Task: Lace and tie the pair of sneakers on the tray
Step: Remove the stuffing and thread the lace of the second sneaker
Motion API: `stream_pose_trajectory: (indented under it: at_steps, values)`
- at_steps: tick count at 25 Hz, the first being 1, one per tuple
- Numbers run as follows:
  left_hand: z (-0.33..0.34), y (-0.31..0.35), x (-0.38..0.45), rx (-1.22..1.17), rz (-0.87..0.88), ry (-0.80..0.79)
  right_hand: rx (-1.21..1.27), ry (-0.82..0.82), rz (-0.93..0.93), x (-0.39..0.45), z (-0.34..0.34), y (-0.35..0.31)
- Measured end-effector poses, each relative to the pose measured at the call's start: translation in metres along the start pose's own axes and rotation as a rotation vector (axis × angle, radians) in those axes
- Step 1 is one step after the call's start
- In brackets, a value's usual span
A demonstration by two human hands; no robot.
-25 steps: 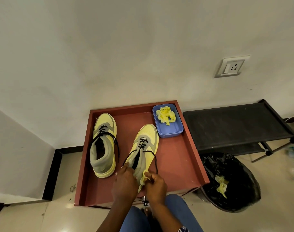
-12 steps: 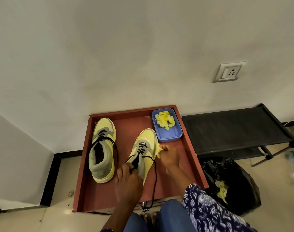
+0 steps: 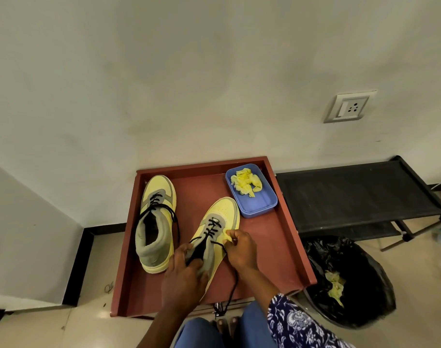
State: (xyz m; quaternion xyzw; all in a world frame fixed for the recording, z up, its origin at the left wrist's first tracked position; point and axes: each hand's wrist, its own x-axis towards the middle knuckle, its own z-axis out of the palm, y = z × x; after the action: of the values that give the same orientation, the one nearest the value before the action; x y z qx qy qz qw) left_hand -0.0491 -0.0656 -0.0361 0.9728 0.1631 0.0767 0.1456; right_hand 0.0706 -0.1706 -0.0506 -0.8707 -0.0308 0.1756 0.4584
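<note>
The left hand grips the heel end of the near sneaker, fingers curled over its collar and tongue; the right hand sits against the shoe's right side, fingers curled and pinching at the upper beside the eyelets, though whether it holds the lace or a scrap of yellow paper cannot be told. That sneaker lies on the tray right under both hands, long axis running from the heel at the left hand up and rightward to the toe, so the open eyelets lie just ahead of the fingers, nearer the right hand. Its lace trails loose over the tray's near edge. The other sneaker stands to the left, toe toward the wall, partly laced and untied. A blue tub in the tray's far right corner holds crumpled yellow paper; a black bin bag on the floor at right holds more.
</note>
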Motion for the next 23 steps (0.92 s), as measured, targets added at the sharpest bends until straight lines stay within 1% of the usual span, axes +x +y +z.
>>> stream_pose_trajectory:
  at_steps: [6, 11, 17, 23]
  values:
    - [0.002, 0.002, 0.006, -0.007, -0.012, -0.004, -0.021, 0.002, -0.038, -0.003, 0.002, -0.004]
    - [0.004, 0.003, 0.018, -0.019, -0.015, -0.049, -0.018, 0.001, -0.035, 0.003, 0.001, -0.010]
    - [0.010, 0.004, 0.023, -0.045, -0.052, -0.007, -0.023, 0.005, -0.040, 0.007, 0.000, -0.013]
    - [0.011, 0.005, 0.012, -0.061, -0.173, 0.018, -0.013, -0.013, -0.063, -0.001, 0.005, -0.015]
